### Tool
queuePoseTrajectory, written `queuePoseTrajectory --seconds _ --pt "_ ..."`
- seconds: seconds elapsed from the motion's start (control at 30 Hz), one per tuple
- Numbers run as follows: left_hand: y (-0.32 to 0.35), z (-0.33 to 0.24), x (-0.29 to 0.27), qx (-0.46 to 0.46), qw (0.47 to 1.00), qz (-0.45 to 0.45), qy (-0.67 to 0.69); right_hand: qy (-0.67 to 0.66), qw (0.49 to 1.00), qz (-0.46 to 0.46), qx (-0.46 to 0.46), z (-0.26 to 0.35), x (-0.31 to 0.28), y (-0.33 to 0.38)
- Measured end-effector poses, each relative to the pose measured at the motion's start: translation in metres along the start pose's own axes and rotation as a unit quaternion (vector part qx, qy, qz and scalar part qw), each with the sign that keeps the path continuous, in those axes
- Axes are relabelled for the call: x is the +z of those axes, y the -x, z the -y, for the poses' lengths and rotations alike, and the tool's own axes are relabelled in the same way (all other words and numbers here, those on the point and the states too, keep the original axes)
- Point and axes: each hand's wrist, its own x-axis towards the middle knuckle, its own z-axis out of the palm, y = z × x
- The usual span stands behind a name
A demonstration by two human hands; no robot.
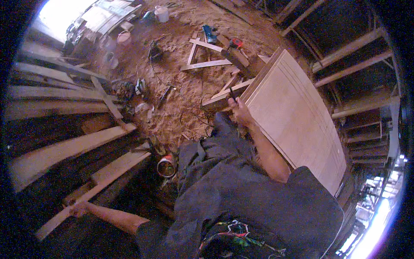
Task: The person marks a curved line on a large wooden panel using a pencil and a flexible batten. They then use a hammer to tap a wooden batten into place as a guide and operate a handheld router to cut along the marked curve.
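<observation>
The right hand (239, 111) is closed around a thin dark tool (232, 93), most likely a pencil or a small chisel (too small to tell which), its tip held at the far left edge of a large pale wooden panel (297, 121). The panel lies tilted to the right of the person, its face scored with long parallel grooves, and its far corner rests near a short timber block (217, 101) on the sawdust floor (181, 108). The left hand (79, 210) reaches down to the near left and sits against a long plank (92, 190); whether it grips the plank or merely presses on it cannot be told.

Judging by the pose, the step in hand is marking or trimming the panel's edge, with the left arm as a brace. The next move would call for a steady tip travelling along that edge, the panel kept from rocking on the block.

Further out, a round tin (166, 166) stands by the person's knee, crossed wooden offcuts (202, 54) lie far across the floor beside a blue power tool (210, 33), and a white bucket (161, 14) stands at the far edge.
</observation>
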Motion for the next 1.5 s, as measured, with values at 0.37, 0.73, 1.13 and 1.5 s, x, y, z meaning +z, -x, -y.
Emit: queuePoseTrajectory --seconds 0.37,0.73,1.13,1.5 --pt "0.012 0.04 0.026 -0.116 0.993 -0.02 -0.03 0.069 0.988 -0.116 0.078 -0.043 -0.048 -0.128" --pt "0.076 0.026 0.126 -0.2 0.977 -0.001 -0.079 0.306 0.883 -0.322 0.154 -0.197 -0.075 -0.268" --pt "0.209 0.075 0.343 -0.219 0.599 0.769 0.04 0.253 0.867 -0.3 0.307 -0.126 -0.021 -0.284" --pt "0.312 -0.121 0.497 0.1 0.706 0.675 -0.189 -0.01 0.978 -0.069 0.199 -0.013 0.137 -0.292"
